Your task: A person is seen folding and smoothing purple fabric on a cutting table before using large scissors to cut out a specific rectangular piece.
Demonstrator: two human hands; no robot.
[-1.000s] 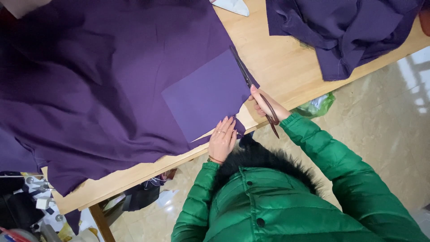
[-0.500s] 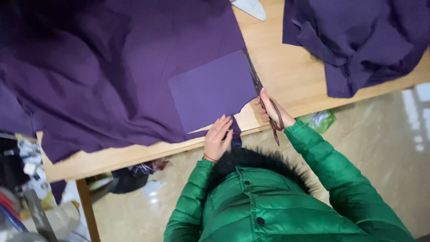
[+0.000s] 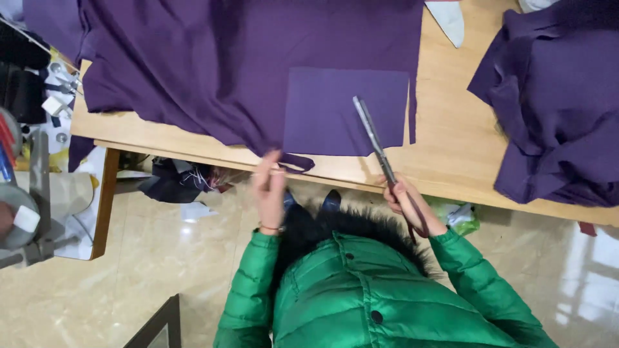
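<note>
Right hand (image 3: 405, 201) closed around long metal scissors (image 3: 375, 140), blades laid over purple rectangular fabric piece (image 3: 342, 109) ahead. Left hand (image 3: 269, 187) pinches fabric's dangling corner strip, keeping cloth taut for cutting.

A light wooden work table (image 3: 451, 161) stands on a glossy beige tiled floor (image 3: 161, 270) that reflects pale light. Grey metal machine parts (image 3: 32, 212) sit beyond the table's left edge.

Green quilted puffer jacket (image 3: 380, 290), dark fur-trimmed collar (image 3: 348, 225), black snap buttons down front, puffy sleeves with snug cuffs, thin bracelet (image 3: 271, 227) on left wrist.
</note>
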